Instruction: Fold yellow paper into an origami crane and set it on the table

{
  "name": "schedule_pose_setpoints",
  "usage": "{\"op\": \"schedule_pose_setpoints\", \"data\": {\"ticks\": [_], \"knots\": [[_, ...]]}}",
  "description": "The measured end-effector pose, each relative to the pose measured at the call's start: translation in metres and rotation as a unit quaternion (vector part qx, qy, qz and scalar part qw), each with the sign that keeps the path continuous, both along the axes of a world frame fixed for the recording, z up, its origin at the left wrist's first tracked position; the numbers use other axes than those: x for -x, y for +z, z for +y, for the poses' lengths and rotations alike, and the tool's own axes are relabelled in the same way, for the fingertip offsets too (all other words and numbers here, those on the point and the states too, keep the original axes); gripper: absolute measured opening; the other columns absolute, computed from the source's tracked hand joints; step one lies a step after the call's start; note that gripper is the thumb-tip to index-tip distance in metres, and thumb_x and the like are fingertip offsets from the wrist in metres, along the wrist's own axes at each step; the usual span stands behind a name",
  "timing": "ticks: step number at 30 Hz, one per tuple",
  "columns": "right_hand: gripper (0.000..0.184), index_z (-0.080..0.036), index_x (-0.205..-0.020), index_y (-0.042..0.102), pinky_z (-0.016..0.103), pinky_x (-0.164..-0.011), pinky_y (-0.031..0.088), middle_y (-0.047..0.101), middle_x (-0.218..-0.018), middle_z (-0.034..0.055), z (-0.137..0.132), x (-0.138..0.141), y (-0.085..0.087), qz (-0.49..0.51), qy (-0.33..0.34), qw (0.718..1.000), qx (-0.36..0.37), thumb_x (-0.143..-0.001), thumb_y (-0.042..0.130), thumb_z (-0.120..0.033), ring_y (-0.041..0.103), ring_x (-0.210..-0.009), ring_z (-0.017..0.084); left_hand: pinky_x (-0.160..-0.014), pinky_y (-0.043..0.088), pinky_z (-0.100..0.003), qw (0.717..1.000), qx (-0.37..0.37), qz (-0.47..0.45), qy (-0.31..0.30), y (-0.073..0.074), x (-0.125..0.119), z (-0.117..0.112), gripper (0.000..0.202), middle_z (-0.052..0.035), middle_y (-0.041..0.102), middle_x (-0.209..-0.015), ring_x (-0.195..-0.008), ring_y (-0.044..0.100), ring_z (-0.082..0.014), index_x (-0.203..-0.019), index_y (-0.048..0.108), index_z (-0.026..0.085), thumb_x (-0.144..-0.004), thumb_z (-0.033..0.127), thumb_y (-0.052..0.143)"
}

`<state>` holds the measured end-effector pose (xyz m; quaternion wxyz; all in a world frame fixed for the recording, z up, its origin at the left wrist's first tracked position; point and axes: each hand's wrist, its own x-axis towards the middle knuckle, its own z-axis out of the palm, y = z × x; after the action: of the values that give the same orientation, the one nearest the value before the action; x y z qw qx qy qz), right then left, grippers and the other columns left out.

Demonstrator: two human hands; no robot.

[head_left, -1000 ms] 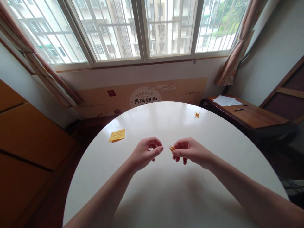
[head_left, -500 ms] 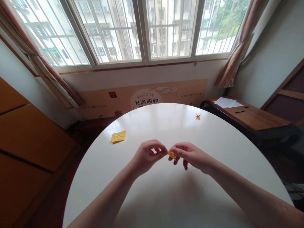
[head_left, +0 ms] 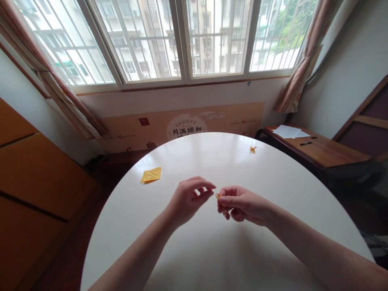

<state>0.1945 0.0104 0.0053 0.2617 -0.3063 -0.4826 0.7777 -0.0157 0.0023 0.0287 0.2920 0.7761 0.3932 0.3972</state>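
Note:
Above the middle of the round white table [head_left: 212,250], my right hand [head_left: 242,204] pinches a tiny folded orange paper piece [head_left: 218,196], most of it hidden by the fingers. My left hand [head_left: 189,199] hovers just to its left with fingers curled and thumb and forefinger slightly apart, close to the paper but holding nothing. A small stack of yellow-orange paper squares [head_left: 150,175] lies on the table's left side. A finished small orange folded paper figure [head_left: 252,149] stands near the far right rim.
A wooden side desk [head_left: 327,151] with white sheets [head_left: 290,131] and a dark pen stands to the right. A printed cardboard panel [head_left: 184,125] leans below the barred window. Wooden cabinets line the left wall.
The hands came together on the orange paper half a second ago. Now my left fingers have let go and drawn slightly back, and my right hand keeps the paper, curled tighter.

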Motion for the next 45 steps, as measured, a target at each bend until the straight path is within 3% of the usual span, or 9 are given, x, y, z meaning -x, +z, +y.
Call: {"op": "schedule_pose_setpoints", "data": {"ticks": [2,5,11,20,25,29,34,41,45], "knots": [[0.035,-0.015,-0.074,0.061,0.017,-0.041,0.029,0.068,-0.074,0.0033,0.0,0.002,0.0,-0.018,-0.047,0.998,-0.046,-0.074,0.08,-0.044,0.058,-0.057,0.009,-0.054,0.049,-0.021,0.999,0.032,0.005,0.032,-0.001,0.001,0.001,0.014,-0.0061,0.07,-0.083,-0.068,0.062,-0.0138,-0.088,0.073,0.016,-0.088,0.026,0.063],[0.035,-0.015,-0.075,0.064,0.018,-0.042,0.031,0.07,-0.075,0.0053,0.0,0.005,-0.001,-0.065,-0.095,0.985,-0.127,-0.076,0.076,-0.048,0.058,-0.058,0.011,-0.05,0.047,-0.02,0.996,0.085,0.006,0.029,-0.003,0.0,0.002,0.024,-0.0058,0.069,-0.078,-0.063,0.059,-0.0132,-0.084,0.072,0.014,-0.088,0.035,0.063],[0.03,-0.015,-0.081,0.071,0.02,-0.044,0.034,0.073,-0.077,0.0067,-0.002,0.006,-0.004,-0.106,-0.092,0.967,-0.214,-0.079,0.075,-0.044,0.062,-0.063,0.014,-0.049,0.046,-0.02,0.993,0.122,0.008,0.001,-0.005,-0.005,-0.001,0.018,-0.0032,0.065,-0.073,-0.058,0.056,-0.0109,-0.076,0.068,0.014,-0.083,0.03,0.064],[0.036,-0.015,-0.078,0.069,0.02,-0.044,0.033,0.073,-0.073,0.0069,-0.007,0.006,0.005,-0.135,-0.068,0.968,-0.202,-0.079,0.072,-0.05,0.064,-0.065,0.016,-0.046,0.04,-0.019,0.984,0.163,-0.066,-0.011,-0.002,-0.005,-0.001,0.007,-0.0012,0.059,-0.069,-0.057,0.052,-0.0099,-0.066,0.062,0.014,-0.071,0.018,0.063],[0.033,-0.015,-0.077,0.067,0.019,-0.042,0.033,0.073,-0.075,0.0072,0.0,0.004,0.0,-0.113,-0.101,0.974,-0.17,-0.077,0.074,-0.047,0.064,-0.065,0.016,-0.046,0.044,-0.019,0.977,0.15,-0.146,0.033,0.003,0.008,0.008,0.012,0.0019,0.055,-0.065,-0.053,0.048,-0.0082,-0.069,0.06,0.014,-0.075,0.024,0.064],[0.034,-0.015,-0.078,0.068,0.02,-0.042,0.034,0.073,-0.075,0.0071,0.002,0.003,-0.002,-0.108,-0.114,0.974,-0.162,-0.076,0.075,-0.048,0.065,-0.063,0.015,-0.044,0.045,-0.019,0.98,0.164,-0.108,0.022,0.001,0.007,0.007,0.022,0.0011,0.055,-0.064,-0.056,0.051,-0.0107,-0.078,0.063,0.014,-0.079,0.035,0.068],[0.034,-0.015,-0.082,0.072,0.02,-0.044,0.037,0.073,-0.076,0.0075,0.0,0.003,-0.001,-0.143,-0.094,0.962,-0.214,-0.079,0.073,-0.048,0.065,-0.066,0.017,-0.044,0.046,-0.019,0.977,0.209,-0.03,-0.032,-0.006,-0.004,0.001,0.027,-0.0036,0.063,-0.072,-0.06,0.056,-0.0127,-0.082,0.067,0.013,-0.079,0.04,0.07],[0.028,-0.015,-0.083,0.071,0.02,-0.045,0.038,0.074,-0.078,0.0077,-0.003,0.003,0.001,-0.155,-0.062,0.961,-0.22,-0.083,0.069,-0.043,0.066,-0.069,0.017,-0.043,0.045,-0.019,0.968,0.24,-0.075,-0.026,-0.009,-0.008,0.002,0.019,-0.0011,0.059,-0.064,-0.057,0.054,-0.0116,-0.071,0.064,0.013,-0.074,0.031,0.069],[0.03,-0.015,-0.081,0.068,0.02,-0.044,0.037,0.072,-0.075,0.0065,-0.003,0.004,0.0,-0.129,-0.073,0.971,-0.19,-0.08,0.071,-0.045,0.064,-0.067,0.016,-0.043,0.044,-0.018,0.959,0.239,-0.149,0.019,-0.003,-0.001,0.006,0.017,0.0018,0.055,-0.059,-0.052,0.05,-0.0093,-0.069,0.062,0.014,-0.072,0.029,0.068]]}}
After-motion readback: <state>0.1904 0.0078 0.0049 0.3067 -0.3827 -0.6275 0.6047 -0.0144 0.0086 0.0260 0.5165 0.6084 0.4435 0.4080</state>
